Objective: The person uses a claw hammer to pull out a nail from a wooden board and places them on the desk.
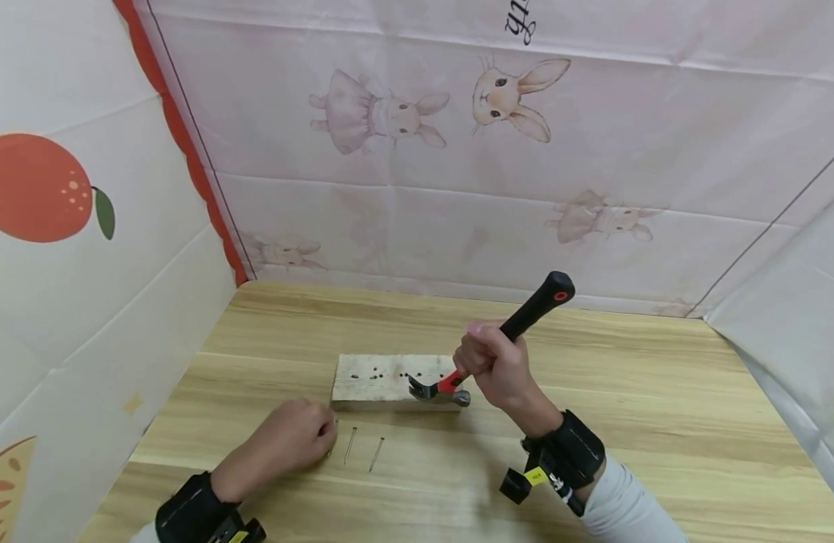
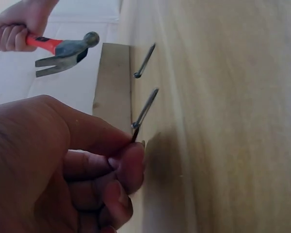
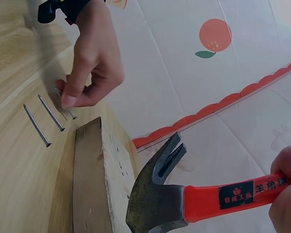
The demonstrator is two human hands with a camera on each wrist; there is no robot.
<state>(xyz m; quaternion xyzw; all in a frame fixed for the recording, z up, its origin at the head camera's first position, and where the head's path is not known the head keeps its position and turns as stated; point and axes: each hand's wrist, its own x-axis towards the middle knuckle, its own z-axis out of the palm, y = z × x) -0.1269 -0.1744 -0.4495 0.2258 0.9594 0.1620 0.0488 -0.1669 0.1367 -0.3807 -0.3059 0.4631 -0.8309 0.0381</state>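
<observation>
My right hand (image 1: 498, 363) grips a claw hammer (image 1: 538, 305) by its red and black handle. The hammer's head hangs over the right part of a pale wooden block (image 1: 372, 388), its forked claw toward the left. Several dark holes or marks dot the block's top. At the block's near left corner, my left hand (image 1: 291, 434) pinches a nail (image 3: 72, 115) between thumb and forefinger; the fingers cover most of it. Beside that hand two more nails lie on the table, one nearer (image 1: 350, 445) and one farther right (image 1: 376, 455).
The wood-grain table (image 1: 627, 422) extends around the block. A pale cloth with printed rabbits (image 1: 458, 173) hangs behind it. White cloth with a printed orange fruit (image 1: 37, 188) stands at the left, and plain pale cloth (image 1: 797, 317) at the right.
</observation>
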